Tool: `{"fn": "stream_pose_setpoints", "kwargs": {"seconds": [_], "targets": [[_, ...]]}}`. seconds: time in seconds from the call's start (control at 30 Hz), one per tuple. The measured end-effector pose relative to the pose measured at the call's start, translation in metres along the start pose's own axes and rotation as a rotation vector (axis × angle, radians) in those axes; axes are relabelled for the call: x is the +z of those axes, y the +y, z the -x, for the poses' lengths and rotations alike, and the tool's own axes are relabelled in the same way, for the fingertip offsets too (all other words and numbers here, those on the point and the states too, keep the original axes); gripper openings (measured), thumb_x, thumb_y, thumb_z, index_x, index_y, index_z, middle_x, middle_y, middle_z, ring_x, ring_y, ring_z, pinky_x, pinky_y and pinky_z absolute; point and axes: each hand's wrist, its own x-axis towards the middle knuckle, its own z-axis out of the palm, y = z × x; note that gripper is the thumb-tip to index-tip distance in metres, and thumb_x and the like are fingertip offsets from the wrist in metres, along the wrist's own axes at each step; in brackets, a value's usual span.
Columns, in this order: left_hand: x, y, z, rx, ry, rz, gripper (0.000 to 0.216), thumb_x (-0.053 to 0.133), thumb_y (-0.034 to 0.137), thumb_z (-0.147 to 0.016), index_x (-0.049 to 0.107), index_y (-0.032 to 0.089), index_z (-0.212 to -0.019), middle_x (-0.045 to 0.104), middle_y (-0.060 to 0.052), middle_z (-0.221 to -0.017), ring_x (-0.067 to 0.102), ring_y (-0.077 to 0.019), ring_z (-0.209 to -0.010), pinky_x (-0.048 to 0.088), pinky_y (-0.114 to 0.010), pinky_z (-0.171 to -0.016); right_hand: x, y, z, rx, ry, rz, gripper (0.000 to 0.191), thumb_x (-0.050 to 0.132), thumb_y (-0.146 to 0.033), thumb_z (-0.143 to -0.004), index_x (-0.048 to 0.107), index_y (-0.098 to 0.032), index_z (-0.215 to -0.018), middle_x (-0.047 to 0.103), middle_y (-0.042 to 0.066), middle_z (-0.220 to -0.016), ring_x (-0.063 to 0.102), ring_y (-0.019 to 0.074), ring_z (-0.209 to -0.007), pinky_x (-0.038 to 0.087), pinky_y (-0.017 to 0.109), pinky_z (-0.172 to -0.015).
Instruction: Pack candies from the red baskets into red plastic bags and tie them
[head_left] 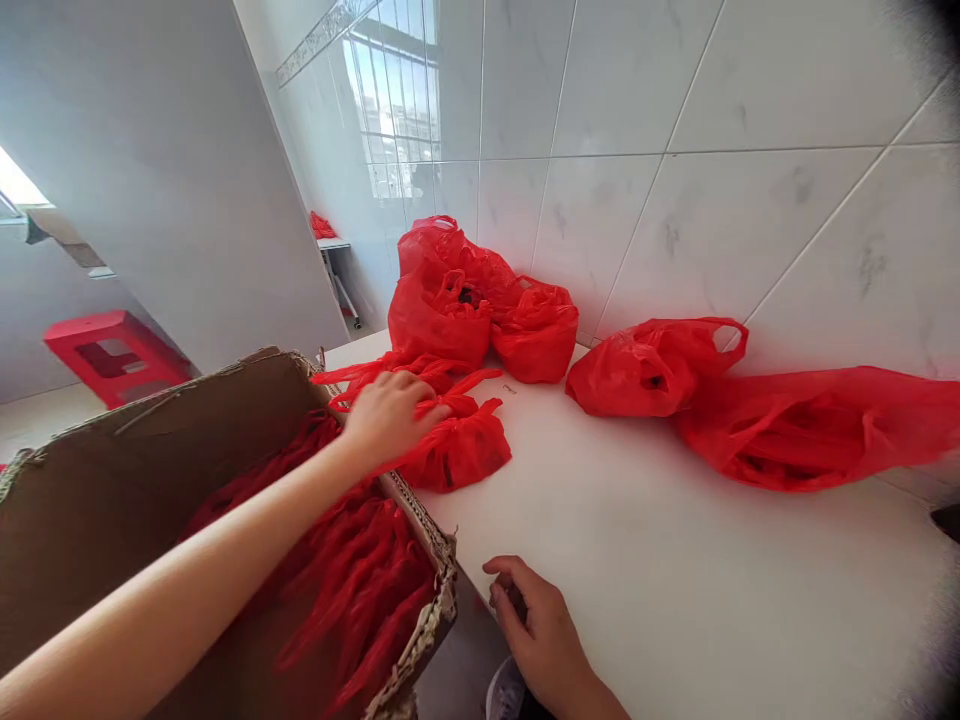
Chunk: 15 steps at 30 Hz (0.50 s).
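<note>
My left hand [390,415] reaches over the rim of a cardboard box [150,450] and closes on a filled red plastic bag [457,445] lying on the white table [675,600] next to the box. My right hand [536,620] rests at the table's near edge, fingers curled, with nothing visible in it. Inside the box lie several red plastic bags [352,590].
Two tied red bags [480,300] stand against the tiled wall [675,150]. Another filled red bag [649,365] and a flatter one [817,425] lie to the right. A red stool [112,355] stands on the floor at far left.
</note>
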Motion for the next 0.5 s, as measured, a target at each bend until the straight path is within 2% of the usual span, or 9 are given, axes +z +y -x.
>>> {"fn": "stream_pose_setpoints", "kwargs": {"seconds": [0.07, 0.13, 0.17, 0.23, 0.3, 0.33, 0.37, 0.43, 0.5], "targets": [[0.026, 0.031, -0.003, 0.083, -0.044, -0.006, 0.042, 0.064, 0.059, -0.072, 0.073, 0.022, -0.091, 0.057, -0.013, -0.128, 0.043, -0.0371, -0.122, 0.032, -0.051, -0.099, 0.000, 0.001, 0.001, -0.008, 0.011, -0.007, 0.021, 0.044, -0.028, -0.092, 0.060, -0.021, -0.104, 0.061, 0.000, -0.074, 0.054, 0.0125, -0.063, 0.043, 0.021, -0.060], [0.039, 0.045, -0.007, 0.114, -0.065, 0.010, 0.032, 0.070, 0.049, -0.069, 0.074, 0.021, -0.084, 0.052, -0.015, -0.136, 0.038, -0.0409, -0.126, 0.031, -0.056, -0.098, 0.000, 0.002, 0.001, -0.018, 0.019, -0.012, 0.021, 0.044, -0.027, -0.092, 0.060, -0.020, -0.104, 0.060, -0.001, -0.073, 0.054, 0.0124, -0.062, 0.042, 0.021, -0.060], [0.039, 0.046, -0.009, 0.121, -0.071, 0.029, 0.026, 0.071, 0.043, -0.070, 0.074, 0.021, -0.083, 0.051, -0.014, -0.138, 0.038, -0.0401, -0.127, 0.031, -0.055, -0.099, 0.000, 0.002, 0.001, -0.021, 0.021, -0.013, 0.022, 0.043, -0.027, -0.092, 0.060, -0.020, -0.104, 0.060, -0.001, -0.072, 0.053, 0.0123, -0.061, 0.042, 0.021, -0.059], [0.024, 0.040, -0.012, 0.136, -0.080, 0.064, 0.021, 0.065, 0.038, -0.076, 0.074, 0.022, -0.087, 0.054, -0.011, -0.135, 0.044, -0.0349, -0.125, 0.034, -0.050, -0.101, 0.000, 0.003, 0.001, -0.021, 0.015, -0.012, 0.022, 0.043, -0.027, -0.092, 0.060, -0.020, -0.104, 0.060, -0.001, -0.071, 0.053, 0.0124, -0.061, 0.042, 0.021, -0.058], [-0.007, 0.028, -0.010, 0.106, -0.118, 0.173, 0.029, 0.058, 0.042, -0.081, 0.072, 0.020, -0.095, 0.063, -0.008, -0.122, 0.056, -0.0285, -0.113, 0.042, -0.042, -0.098, 0.001, 0.003, 0.001, -0.017, 0.009, -0.016, 0.022, 0.044, -0.028, -0.092, 0.061, -0.019, -0.103, 0.060, 0.000, -0.072, 0.055, 0.0129, -0.063, 0.043, 0.021, -0.059], [-0.025, 0.019, -0.006, 0.054, -0.152, 0.276, 0.036, 0.055, 0.047, -0.082, 0.070, 0.020, -0.100, 0.067, -0.006, -0.113, 0.061, -0.0260, -0.104, 0.047, -0.040, -0.093, 0.000, 0.003, 0.001, -0.015, 0.007, -0.021, 0.022, 0.044, -0.028, -0.092, 0.061, -0.019, -0.103, 0.061, 0.001, -0.074, 0.056, 0.0131, -0.064, 0.043, 0.021, -0.060], [-0.043, 0.009, -0.001, -0.066, -0.219, 0.494, 0.042, 0.056, 0.051, -0.080, 0.068, 0.019, -0.105, 0.069, -0.005, -0.105, 0.064, -0.0256, -0.098, 0.050, -0.039, -0.089, 0.000, 0.002, 0.002, -0.012, 0.004, -0.027, 0.022, 0.044, -0.028, -0.092, 0.061, -0.019, -0.104, 0.062, 0.001, -0.075, 0.056, 0.0132, -0.065, 0.044, 0.021, -0.061], [-0.074, -0.017, 0.017, -0.376, -0.321, 0.935, 0.055, 0.063, 0.055, -0.073, 0.064, 0.018, -0.113, 0.072, -0.005, -0.096, 0.067, -0.0271, -0.092, 0.054, -0.041, -0.084, -0.001, 0.001, 0.002, -0.012, -0.004, -0.036, 0.022, 0.044, -0.028, -0.092, 0.061, -0.020, -0.104, 0.063, 0.001, -0.076, 0.056, 0.0131, -0.064, 0.044, 0.021, -0.061], [-0.090, -0.052, 0.044, -0.658, -0.344, 1.146, 0.061, 0.074, 0.055, -0.060, 0.064, 0.018, -0.108, 0.074, -0.006, -0.090, 0.069, -0.0282, -0.086, 0.056, -0.041, -0.079, -0.002, 0.001, 0.002, -0.018, -0.017, -0.038, 0.021, 0.044, -0.028, -0.092, 0.061, -0.020, -0.104, 0.063, 0.001, -0.076, 0.057, 0.0129, -0.064, 0.045, 0.021, -0.060]]}}
